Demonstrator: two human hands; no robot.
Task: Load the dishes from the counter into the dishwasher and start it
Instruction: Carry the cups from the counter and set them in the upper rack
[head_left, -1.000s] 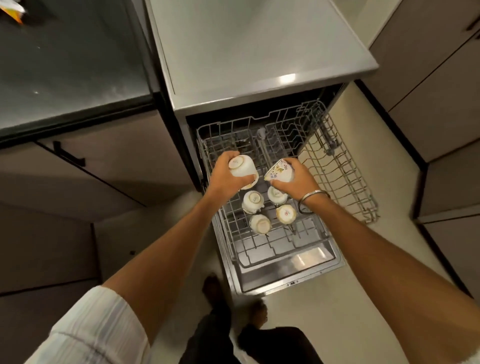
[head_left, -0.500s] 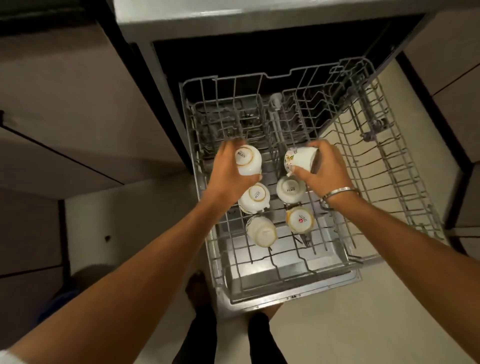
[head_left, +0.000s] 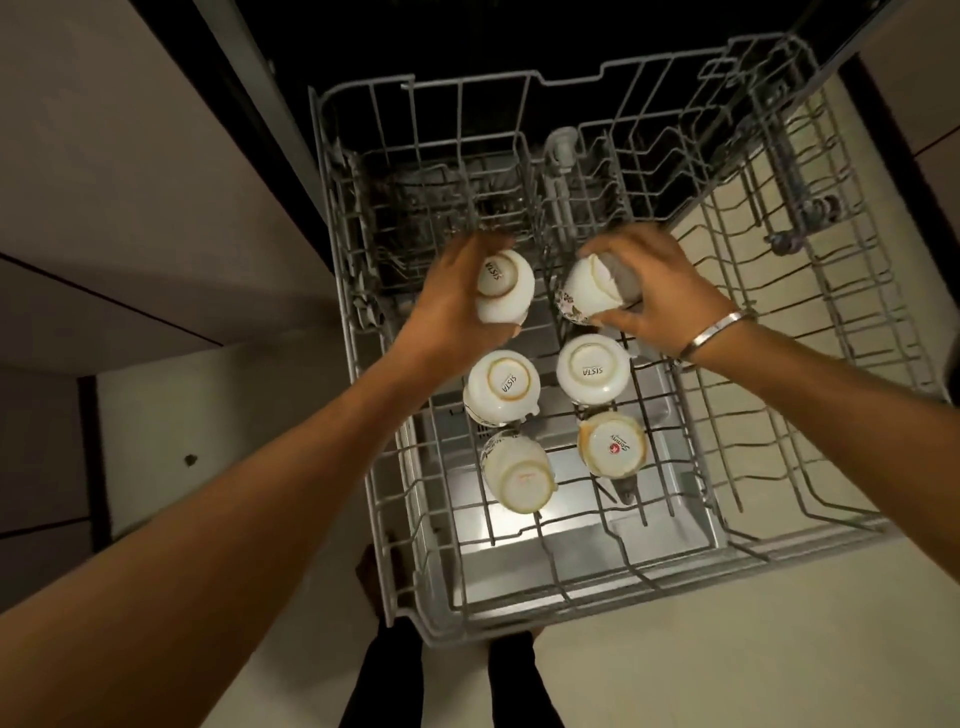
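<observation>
Biggest thing here is the grey wire dishwasher rack (head_left: 691, 332), pulled all the way out over the pale floor, w/ the dark tub open behind it. Both arms reach down into the middle of it.

Left hand (head_left: 452, 306) has its fingers wrapped round a white ceramic cup with a printed base (head_left: 505, 287), turned bottom-up and sitting low among the tines. Right hand (head_left: 652, 291), silver bangle on the wrist, is curled over a white ceramic cup with a floral pattern (head_left: 587, 293) that's tilted, rim not level yet. The two held cups are just beside each other, not touching afaict.

Nearer the person than both hands, four more white upside-down cups (head_left: 593, 370) sit in two rows of two, so these look like cups five and six going in the row behind.

What could go wrong imo: the floral one is leaning, so if it's let go before it drops over a tine it could roll and knock the cup next to it. Ceramic on ceramic = chips. Also the tilt could leave it pooling water.
</observation>
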